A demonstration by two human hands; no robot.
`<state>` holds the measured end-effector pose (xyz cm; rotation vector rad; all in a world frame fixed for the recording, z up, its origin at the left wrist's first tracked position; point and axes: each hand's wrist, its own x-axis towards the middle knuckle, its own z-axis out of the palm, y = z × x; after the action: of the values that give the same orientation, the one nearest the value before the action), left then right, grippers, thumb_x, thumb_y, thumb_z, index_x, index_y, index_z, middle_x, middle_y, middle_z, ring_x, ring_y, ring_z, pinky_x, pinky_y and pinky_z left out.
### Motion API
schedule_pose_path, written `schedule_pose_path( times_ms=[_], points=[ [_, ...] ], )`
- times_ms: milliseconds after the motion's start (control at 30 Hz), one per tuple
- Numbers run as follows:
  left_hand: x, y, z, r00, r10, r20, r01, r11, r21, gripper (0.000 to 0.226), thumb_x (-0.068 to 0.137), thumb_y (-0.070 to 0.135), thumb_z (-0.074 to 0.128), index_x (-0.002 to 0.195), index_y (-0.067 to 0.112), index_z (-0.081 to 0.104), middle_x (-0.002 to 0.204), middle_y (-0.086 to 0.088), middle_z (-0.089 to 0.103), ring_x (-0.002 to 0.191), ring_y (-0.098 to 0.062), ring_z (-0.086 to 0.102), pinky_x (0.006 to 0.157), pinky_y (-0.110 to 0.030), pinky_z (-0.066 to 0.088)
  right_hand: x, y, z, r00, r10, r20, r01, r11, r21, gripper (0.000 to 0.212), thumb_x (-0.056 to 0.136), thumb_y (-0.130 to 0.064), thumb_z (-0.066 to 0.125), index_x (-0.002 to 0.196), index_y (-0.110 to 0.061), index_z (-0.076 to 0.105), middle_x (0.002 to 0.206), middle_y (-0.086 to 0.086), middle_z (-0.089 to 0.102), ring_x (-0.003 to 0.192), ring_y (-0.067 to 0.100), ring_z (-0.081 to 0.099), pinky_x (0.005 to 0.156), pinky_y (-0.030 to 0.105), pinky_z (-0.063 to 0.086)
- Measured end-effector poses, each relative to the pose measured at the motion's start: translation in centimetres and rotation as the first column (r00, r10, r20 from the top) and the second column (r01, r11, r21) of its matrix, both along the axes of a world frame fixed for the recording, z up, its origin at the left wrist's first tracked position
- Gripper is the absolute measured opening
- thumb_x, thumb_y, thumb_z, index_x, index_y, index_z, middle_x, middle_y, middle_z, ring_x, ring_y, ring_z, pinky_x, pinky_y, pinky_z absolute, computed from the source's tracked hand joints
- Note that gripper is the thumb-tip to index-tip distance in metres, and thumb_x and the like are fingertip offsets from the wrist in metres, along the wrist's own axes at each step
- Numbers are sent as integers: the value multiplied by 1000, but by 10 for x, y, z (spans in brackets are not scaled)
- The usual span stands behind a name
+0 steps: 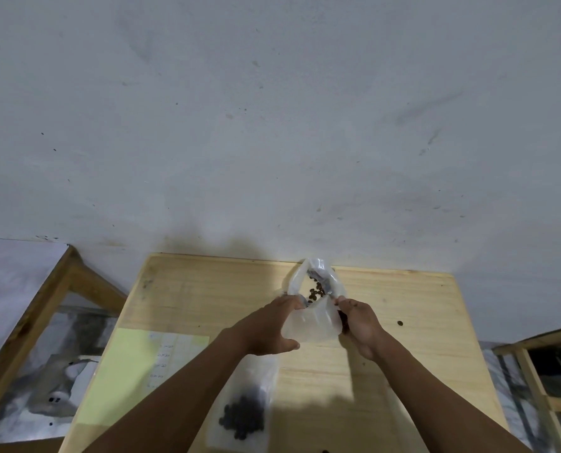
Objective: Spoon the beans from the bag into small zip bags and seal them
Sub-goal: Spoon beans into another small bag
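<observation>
One wooden table (pixel 387 322) fills the lower half of the view and stands against a grey wall (pixel 272 109). On its left part lies a pale yellow sheet of paper (pixel 125 371) with some small writing that is too blurred to read. Near the far edge of the table is the clear plastic bag (pixel 315 308), its mouth pulled open, with brown beans (pixel 316 291) visible inside. The left hand (pixel 269 328) pinches the left edge of the bag's mouth with curled fingers. The right hand (pixel 359 325) pinches the right edge in the same way, and something dark shows under its fingers, but I cannot tell what it is. Closer to the person, under the left forearm, lies a small zip bag (pixel 243 407) flat on the table with dark beans inside. One loose bean (pixel 400 323) lies on the table, right of the right hand
</observation>
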<state>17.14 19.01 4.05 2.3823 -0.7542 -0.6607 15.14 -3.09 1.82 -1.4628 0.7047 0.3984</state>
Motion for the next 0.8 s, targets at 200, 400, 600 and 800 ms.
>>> schedule_pose_path(
  times_ms=[200, 400, 600, 800],
  points=[
    [18, 13, -1, 984, -13, 179, 5, 999, 46, 70, 80, 33, 73, 139, 20, 38, 156, 7, 23, 143, -16, 26, 112, -33, 33, 8, 7, 11, 970, -229, -86, 244, 927, 284, 29, 105, -18, 38, 97, -3, 61, 70, 6, 51, 59, 15, 43, 55, 24, 34],
    [24, 25, -6, 964, -7, 264, -30, 990, 136, 73, 81, 43, 68, 143, 25, 35, 157, 8, 26, 148, -16, 19, 121, -41, 15, 4, 2, 20, 941, -337, -10, 325, 900, 292, 29, 106, -19, 38, 92, -5, 60, 68, 4, 48, 57, 13, 43, 54, 21, 36],
    [-6, 33, -5, 939, 220, 265, -219, 975, -32, 73, 79, 46, 74, 141, 23, 44, 142, 6, 49, 130, -15, 45, 108, -25, 30, -1, -20, 23, 921, -340, 190, 325, 940, 104, 35, 103, -29, 45, 90, -5, 68, 66, 9, 56, 60, 19, 50, 61, 29, 43],
    [-13, 33, -14, 929, 270, 253, -287, 958, 31, 77, 79, 53, 70, 143, 24, 39, 144, 6, 47, 131, -15, 45, 109, -34, 34, -2, -27, 50, 889, -342, 304, 335, 939, 77, 40, 104, -32, 42, 90, -4, 65, 62, 9, 54, 55, 21, 47, 58, 31, 39]
  ],
)
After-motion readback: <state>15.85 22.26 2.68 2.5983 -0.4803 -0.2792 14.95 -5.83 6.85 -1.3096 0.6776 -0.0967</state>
